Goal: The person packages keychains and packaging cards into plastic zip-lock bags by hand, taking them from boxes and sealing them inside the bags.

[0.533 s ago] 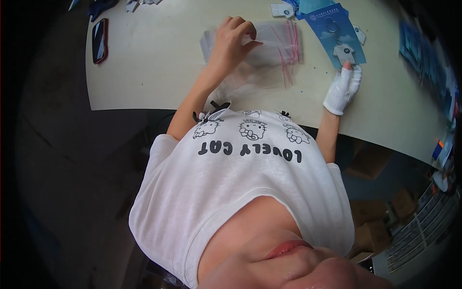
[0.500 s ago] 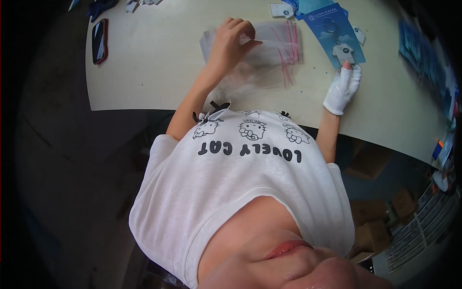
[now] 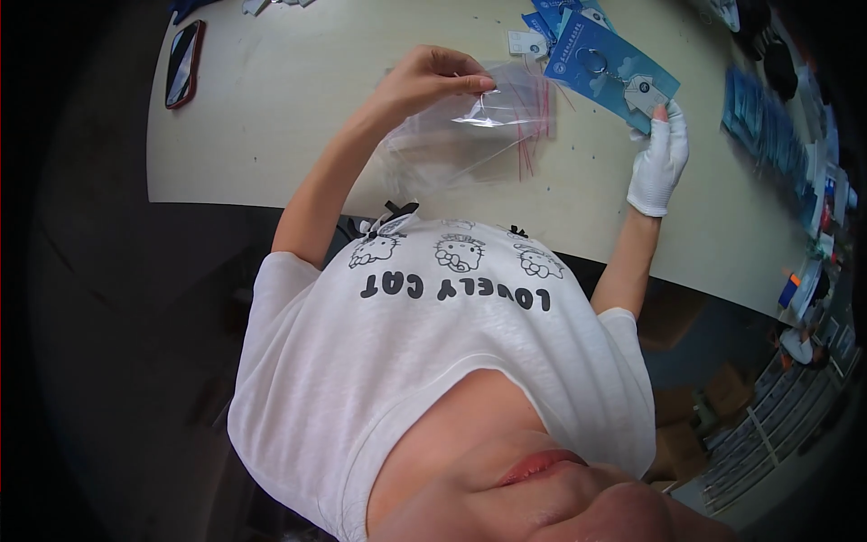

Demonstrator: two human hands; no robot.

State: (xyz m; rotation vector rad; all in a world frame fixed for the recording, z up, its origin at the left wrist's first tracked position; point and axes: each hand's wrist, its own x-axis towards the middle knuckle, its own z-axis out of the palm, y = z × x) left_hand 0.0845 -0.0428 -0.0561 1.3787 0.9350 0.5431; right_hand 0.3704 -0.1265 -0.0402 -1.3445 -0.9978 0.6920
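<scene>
My bare left hand (image 3: pixel 435 79) pinches the upper edge of a clear plastic zip bag (image 3: pixel 483 113) between thumb and fingers. Beneath it lies a loose pile of similar clear bags (image 3: pixel 420 163), with red-pink seal strips along their right side. My right hand (image 3: pixel 659 163), in a white glove with a bare thumb tip, grips a blue printed card (image 3: pixel 578 77) by its lower right corner. On the card sits a keychain: a metal ring and a white shirt-shaped tag (image 3: pixel 645 93), with my thumb at the tag's lower end.
A phone (image 3: pixel 185 65) in a red-brown case lies at the table's left. Behind the held card are more blue cards (image 3: pixel 553 13) and a white tag (image 3: pixel 527 43). Rows of blue packets (image 3: pixel 763 117) line the right side. Cardboard boxes (image 3: pixel 682 452) stand below the table, lower right.
My left hand has lifted the edge of a bag, which now opens out under the fingers. The card in my right hand has turned, its keychain end swinging to the right.
</scene>
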